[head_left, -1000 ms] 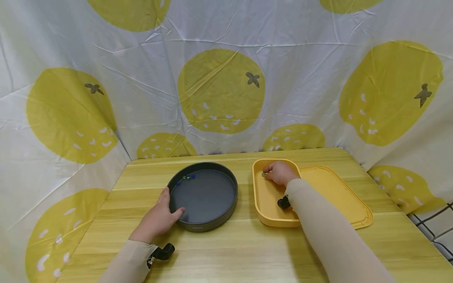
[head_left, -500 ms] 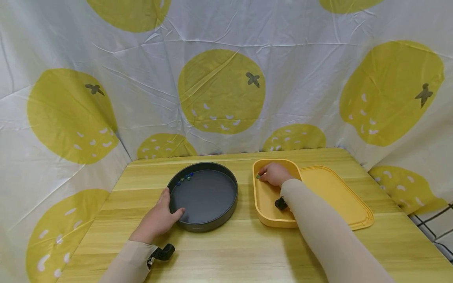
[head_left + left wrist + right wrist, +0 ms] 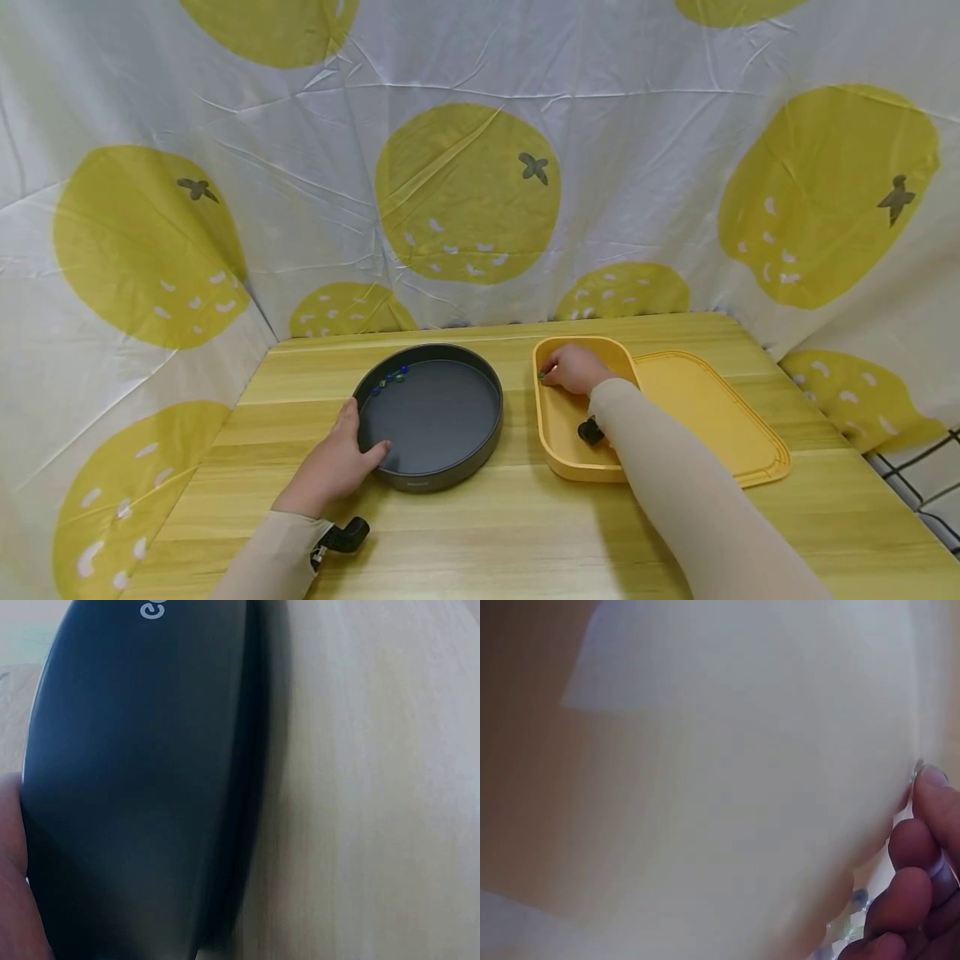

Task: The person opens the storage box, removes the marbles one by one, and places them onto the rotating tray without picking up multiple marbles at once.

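A round dark grey cake pan [image 3: 442,425] stands left of centre, several blue and green glass marbles [image 3: 391,379] lying along its back-left wall. My left hand [image 3: 337,458] holds the pan's near-left side, thumb [image 3: 13,862] over the rim and fingers along the outside. To the right, my right hand [image 3: 576,369] is inside a yellow rectangular box [image 3: 553,446]. Its thumb and forefinger pinch a small greenish glass marble [image 3: 542,376] close to the box's left wall. In the right wrist view, more marbles [image 3: 847,919] show below the curled fingers.
A flat yellow lid [image 3: 708,408] lies on the wooden table [image 3: 487,533], right of the box and partly hidden by the right sleeve. Behind the table hangs a white curtain [image 3: 637,175] printed with yellow fruit. A black wire grid [image 3: 922,492] stands at the right edge.
My right hand has moved left inside the yellow box, taking the pinched marble to the left wall. Marbles in the pan have shifted slightly leftward along its wall. My left hand stays put.
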